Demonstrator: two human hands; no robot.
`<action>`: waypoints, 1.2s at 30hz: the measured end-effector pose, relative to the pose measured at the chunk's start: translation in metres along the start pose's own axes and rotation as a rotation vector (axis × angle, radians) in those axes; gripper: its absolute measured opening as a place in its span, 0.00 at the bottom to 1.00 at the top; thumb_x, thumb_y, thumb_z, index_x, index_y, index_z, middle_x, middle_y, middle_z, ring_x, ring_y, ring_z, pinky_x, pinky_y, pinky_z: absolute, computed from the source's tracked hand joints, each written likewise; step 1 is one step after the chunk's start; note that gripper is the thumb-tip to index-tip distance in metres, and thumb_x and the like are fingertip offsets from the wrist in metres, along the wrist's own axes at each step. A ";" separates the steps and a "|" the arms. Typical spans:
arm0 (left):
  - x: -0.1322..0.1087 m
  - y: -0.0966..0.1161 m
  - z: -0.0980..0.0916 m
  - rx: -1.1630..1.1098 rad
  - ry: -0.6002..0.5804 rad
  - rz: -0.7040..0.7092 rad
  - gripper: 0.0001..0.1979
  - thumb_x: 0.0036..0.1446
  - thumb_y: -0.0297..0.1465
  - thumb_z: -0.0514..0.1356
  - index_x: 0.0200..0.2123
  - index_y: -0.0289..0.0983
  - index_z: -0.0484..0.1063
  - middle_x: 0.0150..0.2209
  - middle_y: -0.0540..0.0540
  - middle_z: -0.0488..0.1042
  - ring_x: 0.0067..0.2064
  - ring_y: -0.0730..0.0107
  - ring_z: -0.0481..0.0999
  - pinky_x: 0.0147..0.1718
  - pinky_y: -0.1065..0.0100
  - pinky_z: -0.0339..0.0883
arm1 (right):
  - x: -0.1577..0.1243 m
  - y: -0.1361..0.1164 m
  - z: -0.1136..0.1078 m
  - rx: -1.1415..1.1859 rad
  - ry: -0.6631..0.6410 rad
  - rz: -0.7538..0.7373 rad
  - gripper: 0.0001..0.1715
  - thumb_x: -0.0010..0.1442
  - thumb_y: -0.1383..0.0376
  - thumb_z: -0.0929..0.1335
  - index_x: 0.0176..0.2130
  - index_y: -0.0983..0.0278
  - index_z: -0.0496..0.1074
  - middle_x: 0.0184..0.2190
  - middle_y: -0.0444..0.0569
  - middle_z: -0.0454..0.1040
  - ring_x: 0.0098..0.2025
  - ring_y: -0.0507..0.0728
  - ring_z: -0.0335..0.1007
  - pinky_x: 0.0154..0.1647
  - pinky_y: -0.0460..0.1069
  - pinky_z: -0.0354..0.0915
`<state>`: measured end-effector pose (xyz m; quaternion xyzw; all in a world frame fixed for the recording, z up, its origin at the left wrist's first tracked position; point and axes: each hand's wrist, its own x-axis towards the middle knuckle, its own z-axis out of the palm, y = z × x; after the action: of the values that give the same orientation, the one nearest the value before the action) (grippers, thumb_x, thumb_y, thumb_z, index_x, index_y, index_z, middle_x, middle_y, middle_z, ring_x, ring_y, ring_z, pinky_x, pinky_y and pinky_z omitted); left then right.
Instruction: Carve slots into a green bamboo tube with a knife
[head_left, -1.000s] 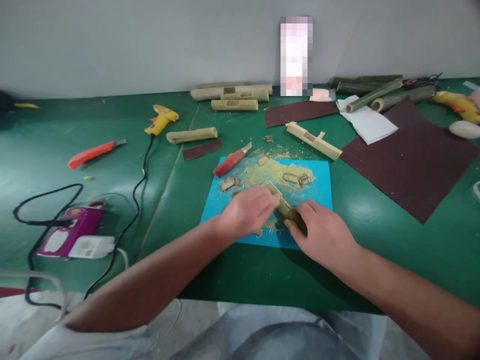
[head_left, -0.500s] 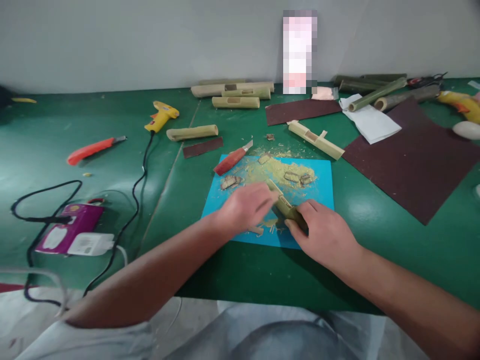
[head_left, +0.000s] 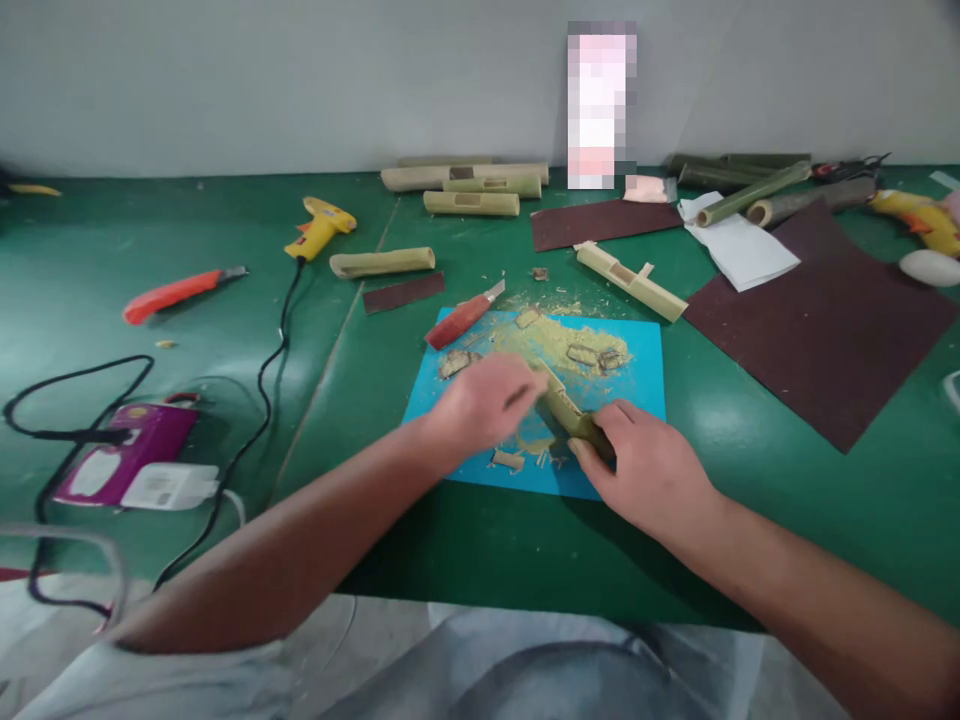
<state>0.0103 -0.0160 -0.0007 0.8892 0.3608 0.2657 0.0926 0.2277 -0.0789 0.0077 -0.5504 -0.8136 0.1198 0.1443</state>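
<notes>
A short green bamboo piece lies slanted on a blue mat in the middle of the green table. My right hand is closed round its near end and pins it to the mat. My left hand is closed beside the piece's far part, its fingers pinched on something small that I cannot make out. Yellow-green shavings and small cut chips cover the mat behind the hands. One chip lies just below my left hand.
A red-handled knife lies at the mat's upper left corner. Bamboo tubes and sandpaper sheets lie around. A yellow glue gun, an orange cutter and a purple power strip with cables sit at left.
My left hand has slid up and away along the bamboo piece, uncovering a chip on the mat. My right hand has stayed put on the piece.
</notes>
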 end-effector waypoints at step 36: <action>0.002 0.001 0.001 -0.049 -0.020 0.023 0.16 0.70 0.32 0.52 0.30 0.36 0.72 0.27 0.49 0.69 0.31 0.71 0.69 0.32 0.68 0.64 | 0.000 -0.001 0.000 -0.037 -0.005 -0.001 0.12 0.66 0.60 0.65 0.34 0.64 0.70 0.30 0.49 0.72 0.31 0.55 0.67 0.29 0.50 0.53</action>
<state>0.0129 -0.0151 -0.0003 0.8933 0.3432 0.2664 0.1150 0.2270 -0.0795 0.0080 -0.5521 -0.8164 0.1059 0.1322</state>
